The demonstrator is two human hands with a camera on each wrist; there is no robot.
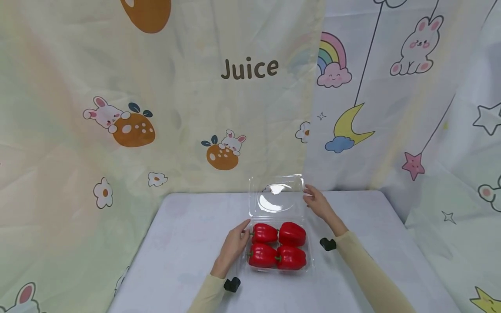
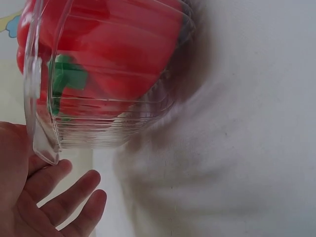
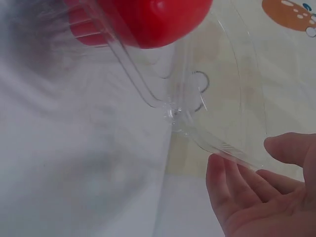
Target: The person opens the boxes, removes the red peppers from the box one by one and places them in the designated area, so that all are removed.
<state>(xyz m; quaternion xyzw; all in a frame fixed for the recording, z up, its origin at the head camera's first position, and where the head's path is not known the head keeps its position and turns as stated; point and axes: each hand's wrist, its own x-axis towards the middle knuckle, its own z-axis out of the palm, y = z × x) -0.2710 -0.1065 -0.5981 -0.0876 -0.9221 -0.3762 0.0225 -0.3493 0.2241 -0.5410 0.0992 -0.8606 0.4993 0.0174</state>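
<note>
A clear plastic clamshell box (image 1: 309, 265) stands on the table with several red bell peppers (image 1: 291, 257) in it. Its transparent lid (image 1: 254, 204) is raised at the far side. At the box's left side is my left hand (image 1: 233, 245), fingers loosely spread along the rim (image 2: 47, 153); a pepper's green stem (image 2: 71, 79) shows through the wall. My right hand (image 1: 318, 203) pinches the lid's right edge, with the thumb (image 3: 286, 148) on one face and the fingers (image 3: 222, 182) on the other.
The white table (image 1: 188, 252) ends at a hanging cloth backdrop (image 1: 188, 130) with cartoon prints, close behind the lid. Black wrist devices (image 1: 232, 284) show on both sleeves.
</note>
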